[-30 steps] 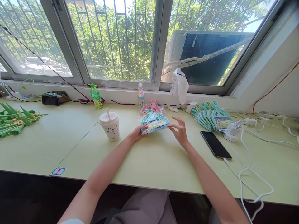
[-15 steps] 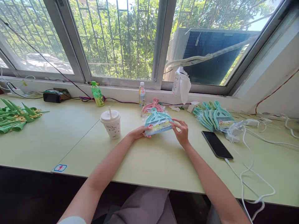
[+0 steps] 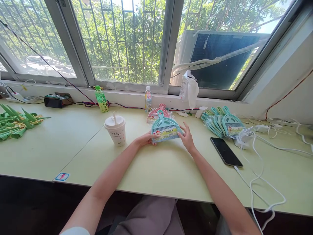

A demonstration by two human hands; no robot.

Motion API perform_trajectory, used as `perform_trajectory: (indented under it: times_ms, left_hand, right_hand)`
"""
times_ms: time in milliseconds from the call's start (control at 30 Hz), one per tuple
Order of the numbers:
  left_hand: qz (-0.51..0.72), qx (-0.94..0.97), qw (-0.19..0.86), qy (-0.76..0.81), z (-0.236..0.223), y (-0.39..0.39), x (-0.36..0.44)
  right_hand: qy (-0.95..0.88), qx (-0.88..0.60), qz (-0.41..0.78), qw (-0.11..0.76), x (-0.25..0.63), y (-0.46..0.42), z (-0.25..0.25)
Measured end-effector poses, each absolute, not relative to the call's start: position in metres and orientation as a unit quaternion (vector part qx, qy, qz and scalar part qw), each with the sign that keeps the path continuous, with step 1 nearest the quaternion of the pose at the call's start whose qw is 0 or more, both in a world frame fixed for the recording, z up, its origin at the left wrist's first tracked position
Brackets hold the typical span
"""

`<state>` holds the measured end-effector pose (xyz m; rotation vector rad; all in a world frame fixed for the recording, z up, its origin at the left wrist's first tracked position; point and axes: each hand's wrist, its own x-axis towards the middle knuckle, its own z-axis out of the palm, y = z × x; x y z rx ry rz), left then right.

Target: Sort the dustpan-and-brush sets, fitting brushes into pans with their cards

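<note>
A mint-green mini dustpan and brush set [image 3: 165, 125], with a yellow-and-white label, is tilted up above the table in front of me. My left hand [image 3: 146, 139] is closed on its lower left corner, thumb in front. At the right edge, my right hand [image 3: 187, 138] presses its thumb on the front, with the other fingers partly behind and the index finger raised. Just behind lies a pink dustpan set [image 3: 159, 113] in clear wrap, partly hidden. More mint-green dustpan sets [image 3: 223, 122] lean in a row on the right.
A white lidded cup with a straw [image 3: 116, 130] stands left of my hands. A green bottle [image 3: 101, 99] and a clear bottle [image 3: 148, 99] stand near the window. The phone [image 3: 226, 151] and white cables [image 3: 259, 182] lie right; green cone-shaped pieces [image 3: 17, 122] are far left.
The dustpan set has been tilted more upright, so its face shows more. My right hand has shifted its hold, with the index finger now lifted off the edge. My left hand stays in place.
</note>
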<state>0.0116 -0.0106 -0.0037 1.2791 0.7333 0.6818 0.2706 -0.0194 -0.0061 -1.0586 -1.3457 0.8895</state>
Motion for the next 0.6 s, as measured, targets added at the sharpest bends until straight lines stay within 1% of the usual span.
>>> perform_trajectory:
  times_ms: [67, 133, 200, 300, 400, 500, 600]
  left_hand:
    - [0.299, 0.575, 0.686, 0.331, -0.004, -0.011, 0.014]
    - [0.298, 0.573, 0.686, 0.335, -0.003, -0.013, 0.017]
    - [0.324, 0.557, 0.689, 0.331, -0.003, -0.014, 0.02]
    - [0.401, 0.537, 0.671, 0.317, -0.003, -0.016, 0.021]
    - [0.433, 0.569, 0.625, 0.313, -0.006, -0.014, 0.02]
    - [0.45, 0.615, 0.551, 0.341, -0.014, -0.007, 0.021]
    - [0.474, 0.621, 0.468, 0.413, -0.023, 0.005, 0.018]
  right_hand:
    - [-0.552, -0.442, 0.49, 0.51, 0.277, -0.015, -0.01]
    - [-0.543, -0.421, 0.564, 0.457, 0.283, -0.011, -0.014]
    - [-0.532, -0.404, 0.588, 0.456, 0.286, -0.008, -0.017]
    - [-0.495, -0.415, 0.567, 0.511, 0.286, -0.006, -0.019]
    - [-0.467, -0.439, 0.534, 0.551, 0.283, -0.005, -0.019]
    - [-0.471, -0.462, 0.506, 0.556, 0.28, -0.005, -0.022]
    - [-0.515, -0.471, 0.474, 0.538, 0.273, -0.006, -0.027]
